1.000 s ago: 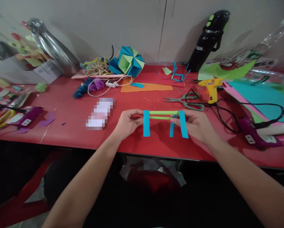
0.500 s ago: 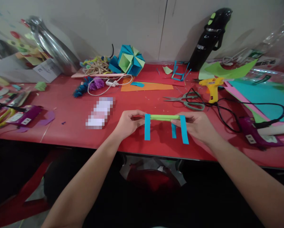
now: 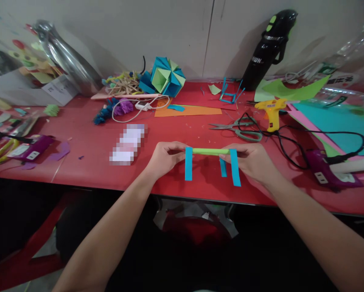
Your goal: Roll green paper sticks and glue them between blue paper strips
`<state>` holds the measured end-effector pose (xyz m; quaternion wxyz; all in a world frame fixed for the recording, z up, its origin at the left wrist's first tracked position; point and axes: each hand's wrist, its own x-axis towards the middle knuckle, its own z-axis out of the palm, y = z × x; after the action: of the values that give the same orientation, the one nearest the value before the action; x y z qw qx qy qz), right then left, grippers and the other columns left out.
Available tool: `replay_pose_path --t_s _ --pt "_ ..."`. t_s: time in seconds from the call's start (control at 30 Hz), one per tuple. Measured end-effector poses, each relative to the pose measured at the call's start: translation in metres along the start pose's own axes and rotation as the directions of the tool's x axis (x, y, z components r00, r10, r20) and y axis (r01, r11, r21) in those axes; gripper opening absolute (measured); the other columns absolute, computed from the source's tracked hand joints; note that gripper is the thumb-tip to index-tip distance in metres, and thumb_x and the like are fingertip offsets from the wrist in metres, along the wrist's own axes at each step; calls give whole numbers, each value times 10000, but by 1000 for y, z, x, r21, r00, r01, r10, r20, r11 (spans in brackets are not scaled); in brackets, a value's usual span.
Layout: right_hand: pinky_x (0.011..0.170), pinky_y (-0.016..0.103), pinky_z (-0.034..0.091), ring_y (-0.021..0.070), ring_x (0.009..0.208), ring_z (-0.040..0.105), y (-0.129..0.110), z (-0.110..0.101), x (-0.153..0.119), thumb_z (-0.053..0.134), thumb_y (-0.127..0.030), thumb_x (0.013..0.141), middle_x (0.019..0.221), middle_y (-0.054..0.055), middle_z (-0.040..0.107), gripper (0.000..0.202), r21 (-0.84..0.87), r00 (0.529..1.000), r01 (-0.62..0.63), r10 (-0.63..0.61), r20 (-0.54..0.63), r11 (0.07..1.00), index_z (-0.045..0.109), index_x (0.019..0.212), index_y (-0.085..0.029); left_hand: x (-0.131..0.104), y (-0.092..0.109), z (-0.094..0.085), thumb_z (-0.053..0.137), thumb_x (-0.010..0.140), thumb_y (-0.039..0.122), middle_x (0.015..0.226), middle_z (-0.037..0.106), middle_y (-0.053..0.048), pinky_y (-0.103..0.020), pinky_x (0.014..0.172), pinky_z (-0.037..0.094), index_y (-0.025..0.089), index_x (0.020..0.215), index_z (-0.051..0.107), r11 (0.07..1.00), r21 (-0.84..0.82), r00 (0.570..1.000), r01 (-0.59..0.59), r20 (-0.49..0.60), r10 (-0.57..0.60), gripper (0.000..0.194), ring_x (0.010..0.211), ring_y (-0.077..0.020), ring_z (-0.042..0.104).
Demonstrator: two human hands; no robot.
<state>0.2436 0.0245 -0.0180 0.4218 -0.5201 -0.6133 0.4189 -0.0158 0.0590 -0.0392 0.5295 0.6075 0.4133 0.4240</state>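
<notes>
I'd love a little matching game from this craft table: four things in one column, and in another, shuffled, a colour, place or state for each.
Things
1. paper frame
2. scissors
3. glue gun
4. dark bottle

Descriptions
A. yellow
B. standing at the back, by the wall
C. held between the left hand and the right hand
D. grey-green handled, lying on the red table

Right pairs: 1-C, 2-D, 3-A, 4-B
</notes>
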Motion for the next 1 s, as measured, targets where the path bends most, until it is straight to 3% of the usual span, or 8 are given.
replay_pose_path --t_s 0.3,0.47,0.73,1.0 --pt "662 345 557 224 742 672 -2 -3 0 795 -538 681 797 57 735 322 -23 998 28 -27 50 999 766 742 -223 -1 1 -1 833 668 377 860 745 -65 -331 709 597 176 816 771 1000 20 1000 23 19 -24 258 773 -212 707" --pt "725 365 566 223 783 679 4 -5 1 785 -482 722 847 49 743 294 14 996 7 -8 93 1000 786 849 -217 0 1 0 825 677 370 828 749 -63 -339 712 608 176 831 777 999 16 999 51 15 -52 253 768 -219 716" --pt "853 410 585 223 916 707 4 -4 5 789 -346 754 979 35 754 296 181 997 -67 59 50 981 752 1033 -254 3 2 3 840 640 322 826 756 -54 -318 703 591 159 826 769 993 -83 987 81 -131 -91 257 775 -213 714" --pt "817 402 618 202 820 724 14 -2 5 802 -345 741 949 34 763 276 246 992 -126 125 20 961 770 994 -240 3 1 2 822 664 297 838 751 -55 -284 662 559 151 835 766 995 -62 991 82 -103 -89 231 735 -185 688"
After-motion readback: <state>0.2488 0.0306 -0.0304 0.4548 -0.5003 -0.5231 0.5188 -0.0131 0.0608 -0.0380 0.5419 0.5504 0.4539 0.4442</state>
